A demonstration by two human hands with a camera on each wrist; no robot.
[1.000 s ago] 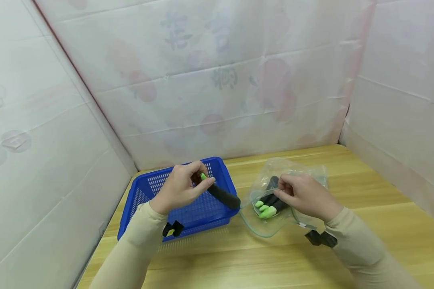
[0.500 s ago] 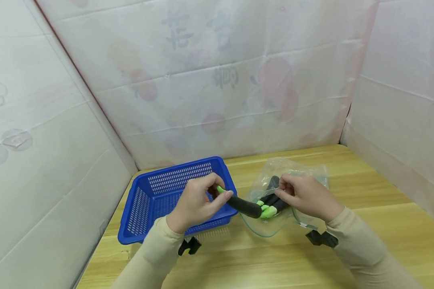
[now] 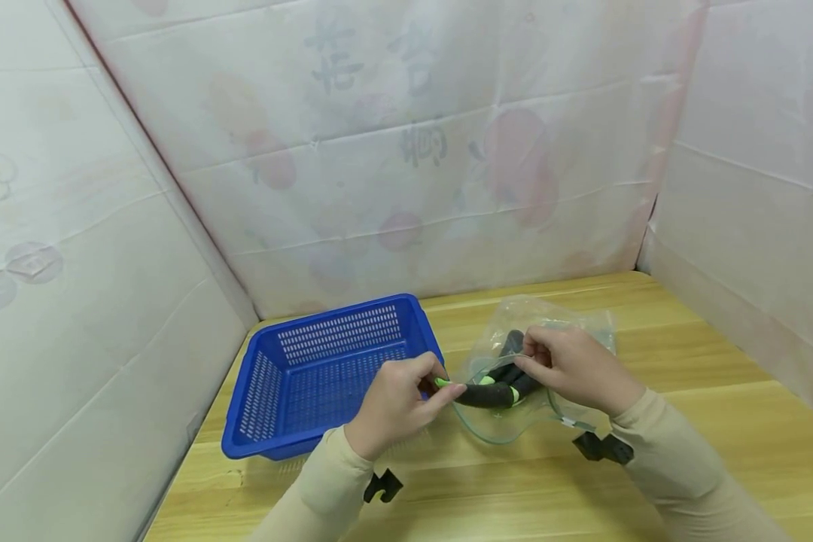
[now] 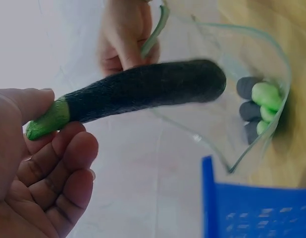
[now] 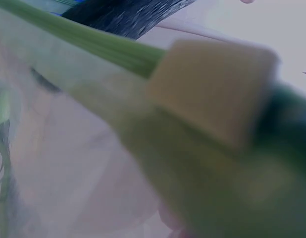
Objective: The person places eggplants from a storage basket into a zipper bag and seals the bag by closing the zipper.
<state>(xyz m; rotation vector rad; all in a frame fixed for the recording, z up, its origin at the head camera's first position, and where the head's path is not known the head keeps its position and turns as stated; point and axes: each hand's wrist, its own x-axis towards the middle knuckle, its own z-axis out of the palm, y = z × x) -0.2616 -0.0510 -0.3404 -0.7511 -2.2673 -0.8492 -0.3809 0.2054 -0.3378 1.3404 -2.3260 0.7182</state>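
Observation:
My left hand [image 3: 403, 399] pinches a dark eggplant [image 3: 488, 397] by its green stem end, between thumb and fingers. In the left wrist view the eggplant [image 4: 148, 89] points away from the palm, its rounded dark end near the bag mouth. A clear zip bag [image 3: 525, 310] lies on the table, its mouth facing me. My right hand [image 3: 576, 369] pinches the upper edge of that mouth and holds it raised. Inside the bag are several more eggplants [image 4: 266, 96], green ends toward the mouth. A blurred pale slider [image 5: 212, 89] on the bag's edge fills much of the right wrist view.
A blue plastic basket [image 3: 418, 331] with slotted walls stands left of the bag, close beside it. The wooden table [image 3: 488, 497] is bounded by a sheet-covered wall [image 3: 406, 150] at the back and others at both sides.
My left hand has carried the eggplant from over the basket rightward and toward me, to the bag mouth. The right hand has stayed at the bag's edge.

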